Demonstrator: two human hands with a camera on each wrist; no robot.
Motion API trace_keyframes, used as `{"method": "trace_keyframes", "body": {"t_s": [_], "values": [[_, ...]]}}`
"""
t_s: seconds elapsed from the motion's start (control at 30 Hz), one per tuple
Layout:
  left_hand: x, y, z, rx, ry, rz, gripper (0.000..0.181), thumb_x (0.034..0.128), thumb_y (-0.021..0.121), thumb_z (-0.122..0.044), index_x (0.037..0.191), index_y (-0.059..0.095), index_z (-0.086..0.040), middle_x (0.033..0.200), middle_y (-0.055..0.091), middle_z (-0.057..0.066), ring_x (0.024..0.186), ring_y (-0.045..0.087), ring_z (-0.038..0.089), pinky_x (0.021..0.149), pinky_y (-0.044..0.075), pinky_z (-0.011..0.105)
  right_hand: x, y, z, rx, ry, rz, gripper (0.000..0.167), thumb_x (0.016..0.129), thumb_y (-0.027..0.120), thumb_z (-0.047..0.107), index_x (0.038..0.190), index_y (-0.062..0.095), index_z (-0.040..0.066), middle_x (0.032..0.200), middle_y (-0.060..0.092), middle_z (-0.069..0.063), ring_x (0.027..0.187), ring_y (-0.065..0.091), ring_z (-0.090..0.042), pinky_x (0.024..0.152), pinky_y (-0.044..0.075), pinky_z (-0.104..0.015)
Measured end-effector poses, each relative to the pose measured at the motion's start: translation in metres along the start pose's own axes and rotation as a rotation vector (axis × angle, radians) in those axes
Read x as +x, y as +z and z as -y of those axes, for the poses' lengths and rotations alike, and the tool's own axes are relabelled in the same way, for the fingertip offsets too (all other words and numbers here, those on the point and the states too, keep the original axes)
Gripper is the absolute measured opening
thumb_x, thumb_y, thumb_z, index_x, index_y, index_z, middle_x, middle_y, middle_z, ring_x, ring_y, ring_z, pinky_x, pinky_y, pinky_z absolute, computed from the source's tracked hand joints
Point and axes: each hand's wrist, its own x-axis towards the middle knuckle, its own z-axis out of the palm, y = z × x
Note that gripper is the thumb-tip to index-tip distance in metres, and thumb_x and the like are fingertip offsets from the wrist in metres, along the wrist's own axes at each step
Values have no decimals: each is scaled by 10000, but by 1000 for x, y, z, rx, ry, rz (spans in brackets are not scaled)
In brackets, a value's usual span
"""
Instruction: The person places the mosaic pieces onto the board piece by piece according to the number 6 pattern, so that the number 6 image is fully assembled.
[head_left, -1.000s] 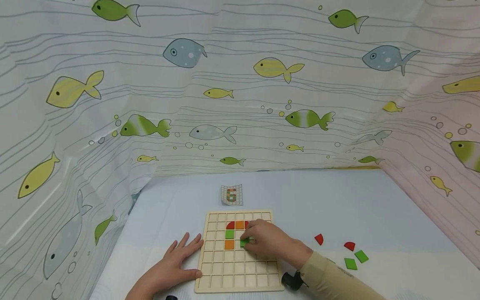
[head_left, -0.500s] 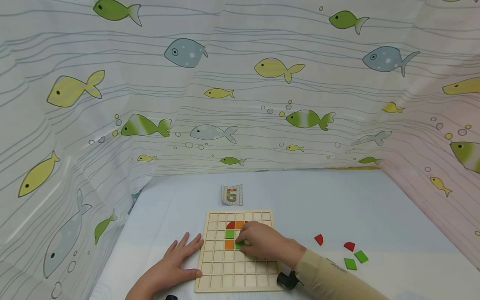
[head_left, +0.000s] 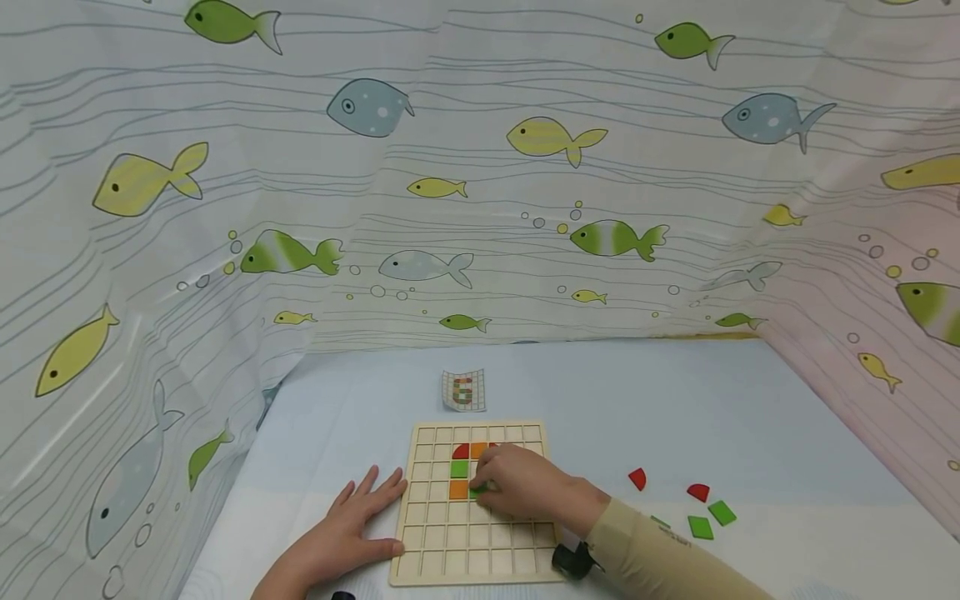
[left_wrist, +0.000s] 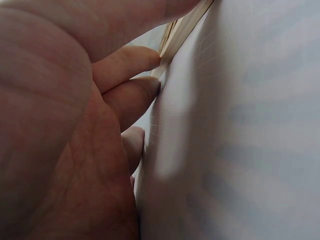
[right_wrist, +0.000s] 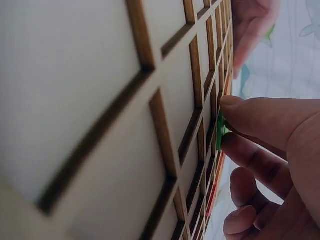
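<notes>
A wooden grid board (head_left: 480, 562) lies on the table. Fingers spread, my left hand (head_left: 347, 527) touches the board's left edge with thumb and fingertips. Over the board's middle, my right hand (head_left: 521, 483) pinches a green square tile (right_wrist: 220, 131) between thumb and finger, at a cell just right of an orange tile (head_left: 458, 489). Above that orange tile sits another green tile (head_left: 459, 468). A red quarter-round tile (head_left: 461, 451) and an orange tile (head_left: 479, 450) lie in the row behind. The right hand partly covers a red piece there.
Behind the board lies a small pattern card (head_left: 463, 390) with a coloured figure. Loose red quarter-rounds (head_left: 698, 492) and green squares (head_left: 701, 527) lie to the right; the right sleeve (head_left: 660, 550) partly hides one green piece. A fish-print curtain (head_left: 480, 208) surrounds the table.
My right hand has shifted slightly left with the green tile, bringing it beside the orange tile. The left hand has stayed at the board's edge.
</notes>
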Motion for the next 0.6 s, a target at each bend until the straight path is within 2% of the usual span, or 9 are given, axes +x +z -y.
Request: {"method": "trace_keyframes", "body": {"t_s": [0.13, 0.3, 0.47, 0.6], "values": [[1, -1, 0, -2, -6, 4, 896, 795, 762, -519, 1490, 441, -53, 1588, 299, 93, 1475, 37, 438, 1121, -50, 648, -2, -2, 0, 8, -24, -9, 188, 903, 742, 231, 1084, 784, 201, 1035, 661, 132, 935, 596, -16, 828, 491, -161], [1, -1, -1, -4, -33, 11, 900, 784, 773, -519, 1490, 447, -64, 1590, 297, 85, 1476, 27, 435, 1122, -47, 641, -5, -2, -3, 37, -25, -8, 221, 908, 731, 236, 1121, 768, 193, 1081, 685, 144, 1021, 616, -29, 900, 491, -199], [1, -2, -2, -7, -43, 17, 901, 783, 776, -519, 1490, 448, -68, 1593, 294, 85, 1477, 19, 435, 1119, -53, 643, -15, -6, -6, 67, 5, -32, 244, 910, 707, 213, 1146, 759, 180, 1128, 683, 135, 1086, 607, -45, 958, 482, -256], [1, -2, -2, -5, -35, 17, 898, 787, 771, -519, 1490, 447, -66, 1593, 292, 83, 1477, 20, 434, 1119, -55, 645, -24, -12, -10, 98, 67, -48, 266, 909, 704, 199, 1168, 751, 167, 1147, 678, 126, 1116, 603, -59, 986, 477, -296]]}}
